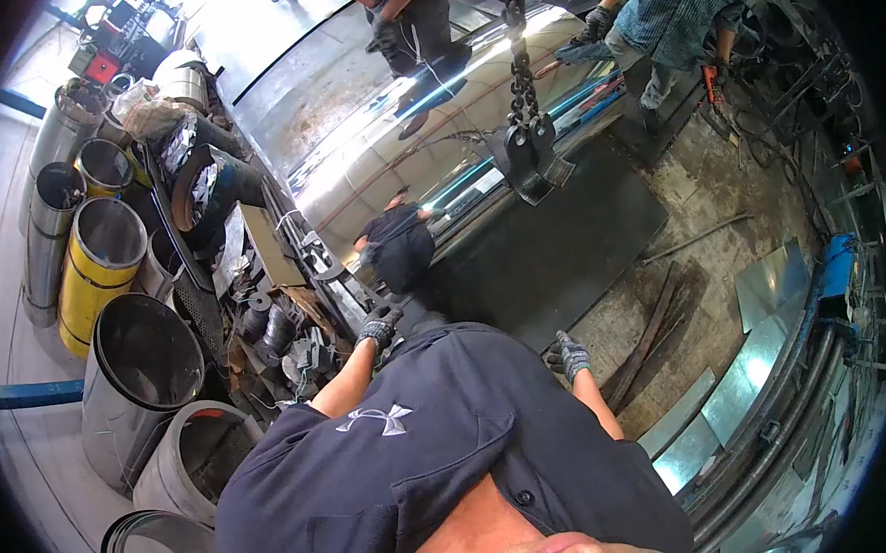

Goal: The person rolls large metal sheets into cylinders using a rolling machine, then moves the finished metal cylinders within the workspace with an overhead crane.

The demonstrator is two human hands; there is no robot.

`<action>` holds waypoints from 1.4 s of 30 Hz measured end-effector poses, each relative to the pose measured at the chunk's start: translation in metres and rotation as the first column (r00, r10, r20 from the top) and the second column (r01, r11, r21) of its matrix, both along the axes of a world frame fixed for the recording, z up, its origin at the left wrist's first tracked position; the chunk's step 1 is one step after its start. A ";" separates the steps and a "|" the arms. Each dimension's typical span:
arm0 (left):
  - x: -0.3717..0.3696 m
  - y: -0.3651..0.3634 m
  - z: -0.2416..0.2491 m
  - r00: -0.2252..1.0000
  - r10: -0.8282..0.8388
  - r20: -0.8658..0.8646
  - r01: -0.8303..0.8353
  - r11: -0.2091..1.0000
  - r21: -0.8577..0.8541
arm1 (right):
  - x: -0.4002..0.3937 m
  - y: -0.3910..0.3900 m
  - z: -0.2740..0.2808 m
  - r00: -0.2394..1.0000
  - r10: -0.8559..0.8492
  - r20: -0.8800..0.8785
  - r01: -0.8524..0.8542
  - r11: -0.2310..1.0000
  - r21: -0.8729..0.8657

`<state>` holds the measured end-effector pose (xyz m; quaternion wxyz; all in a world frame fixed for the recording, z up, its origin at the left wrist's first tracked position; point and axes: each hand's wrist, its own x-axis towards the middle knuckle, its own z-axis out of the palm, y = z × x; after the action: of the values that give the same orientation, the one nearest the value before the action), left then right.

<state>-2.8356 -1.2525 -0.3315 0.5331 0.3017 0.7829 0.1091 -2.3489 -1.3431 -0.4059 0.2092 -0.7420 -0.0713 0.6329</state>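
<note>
Left of centre, beside the metal rail, the gloved left hand is held partly curled; whether anything is grasped cannot be told. Just above centre, a clamp is hung on a chain over the edge of the shiny curved sheet. The dark sheet is laid flat from the centre toward the right. At its near edge the right hand is seen with fingers bent, its grip unclear. The step appears to be edge handling; steady, even placement of both hands seems called for.
</note>
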 end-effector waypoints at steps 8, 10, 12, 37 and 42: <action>-0.008 0.000 -0.023 0.997 -0.051 -0.049 0.056 0.994 0.089 | -0.006 0.000 0.000 0.999 -0.051 -0.013 0.051 0.998 0.036; -0.006 0.003 -0.021 0.996 -0.068 -0.058 0.072 0.994 0.086 | -0.007 -0.004 0.000 0.998 -0.064 -0.019 0.064 0.998 0.020; 0.000 0.005 -0.011 0.998 -0.050 -0.036 0.053 0.996 0.078 | -0.008 -0.007 -0.001 0.998 -0.056 -0.002 0.056 0.998 0.001; 0.010 0.005 0.018 1.000 -0.007 0.013 0.007 0.999 0.039 | -0.021 -0.002 0.015 0.997 -0.043 0.059 0.043 0.999 0.013; -0.004 -0.004 -0.011 0.999 0.012 0.031 -0.014 0.998 0.054 | -0.010 -0.017 -0.066 0.991 0.065 0.120 -0.079 0.990 0.116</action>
<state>-2.8400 -1.2560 -0.3422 0.5360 0.3092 0.7732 0.1385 -2.3586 -1.3598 -0.4717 0.2260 -0.7606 -0.1481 0.5903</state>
